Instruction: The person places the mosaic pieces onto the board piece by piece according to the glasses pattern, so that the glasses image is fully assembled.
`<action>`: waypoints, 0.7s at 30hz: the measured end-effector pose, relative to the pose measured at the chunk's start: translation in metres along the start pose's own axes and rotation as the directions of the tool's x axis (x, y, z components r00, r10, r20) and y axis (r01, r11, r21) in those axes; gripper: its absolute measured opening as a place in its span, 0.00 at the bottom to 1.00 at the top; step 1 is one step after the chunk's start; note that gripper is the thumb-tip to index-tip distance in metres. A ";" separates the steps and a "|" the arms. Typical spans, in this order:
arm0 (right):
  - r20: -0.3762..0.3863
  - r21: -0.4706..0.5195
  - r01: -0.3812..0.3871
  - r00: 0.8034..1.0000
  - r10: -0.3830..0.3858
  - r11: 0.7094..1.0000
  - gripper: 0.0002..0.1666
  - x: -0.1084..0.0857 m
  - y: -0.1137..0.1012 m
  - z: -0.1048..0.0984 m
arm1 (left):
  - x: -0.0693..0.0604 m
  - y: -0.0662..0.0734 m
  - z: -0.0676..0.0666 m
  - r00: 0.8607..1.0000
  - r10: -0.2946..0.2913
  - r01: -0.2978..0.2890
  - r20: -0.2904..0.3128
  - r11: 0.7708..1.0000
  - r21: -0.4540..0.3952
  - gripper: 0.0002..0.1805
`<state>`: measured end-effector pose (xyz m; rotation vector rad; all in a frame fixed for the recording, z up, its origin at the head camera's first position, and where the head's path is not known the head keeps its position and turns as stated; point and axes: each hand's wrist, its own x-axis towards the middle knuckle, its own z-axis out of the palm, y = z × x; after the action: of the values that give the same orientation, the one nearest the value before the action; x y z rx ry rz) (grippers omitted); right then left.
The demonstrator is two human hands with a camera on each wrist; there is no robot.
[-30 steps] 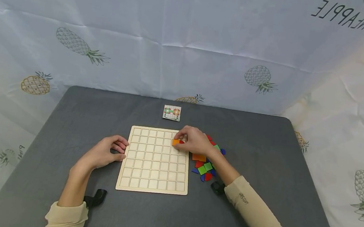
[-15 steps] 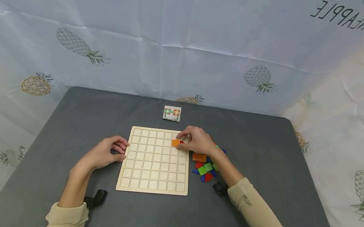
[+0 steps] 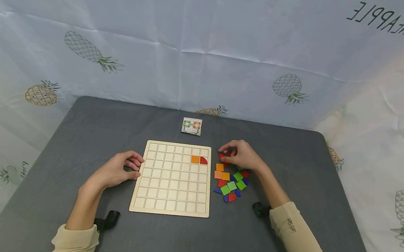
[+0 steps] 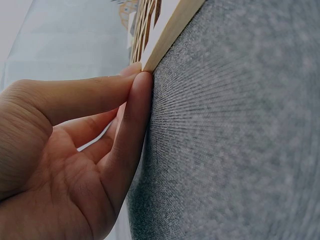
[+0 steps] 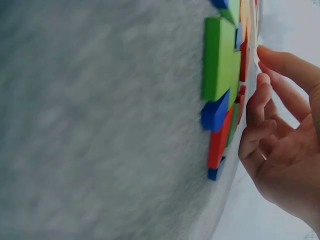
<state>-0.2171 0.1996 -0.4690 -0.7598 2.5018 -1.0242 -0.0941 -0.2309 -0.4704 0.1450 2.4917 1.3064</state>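
Observation:
My left hand (image 3: 112,170) rests at the left edge of the wooden grid board (image 3: 168,213), its thumb and forefinger touching the edge apart from each other. In the left wrist view these fingertips meet the board's side (image 4: 172,40). An orange square (image 3: 195,159) and a red quarter-round piece (image 3: 203,160) lie side by side in the board's upper right cells. My right hand (image 3: 244,155) is over the top of the loose pieces, fingertips by a red piece (image 3: 221,156). Thumb and fingers are bent and parted in the right wrist view, with no held piece visible.
Right of the board lie several loose pieces, among them an orange square (image 3: 225,176), a green square (image 3: 225,190) and a red one (image 3: 232,197). A small patterned card (image 3: 191,126) lies behind the board. A pineapple-print curtain (image 3: 193,75) hangs behind the grey table (image 3: 159,241).
My right hand has let go of the pieces on the board and moved right to the loose ones, uncovering the orange square and red quarter-round piece. My left hand has stayed put.

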 end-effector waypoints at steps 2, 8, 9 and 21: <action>0.004 -0.018 -0.017 1.000 0.017 1.000 0.15 -0.002 0.001 0.000 | 0.000 0.000 0.000 1.000 0.000 0.000 -0.002 1.000 0.001 0.20; -0.011 -0.063 -0.061 0.998 0.060 0.996 0.15 -0.003 0.001 0.002 | 0.000 -0.002 0.001 1.000 0.000 0.000 -0.001 1.000 0.004 0.20; -0.012 -0.072 -0.069 0.998 0.068 0.995 0.15 -0.002 0.000 0.002 | 0.000 -0.002 0.001 1.000 -0.002 0.002 0.000 1.000 0.002 0.20; 0.005 -0.039 -0.091 0.996 0.091 0.995 0.16 0.003 0.003 0.002 | 0.000 -0.002 0.001 1.000 -0.005 0.005 0.003 1.000 -0.003 0.20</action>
<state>-0.2195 0.1986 -0.4727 -0.6527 2.5318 -0.9434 -0.0942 -0.2315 -0.4727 0.1401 2.4859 1.3074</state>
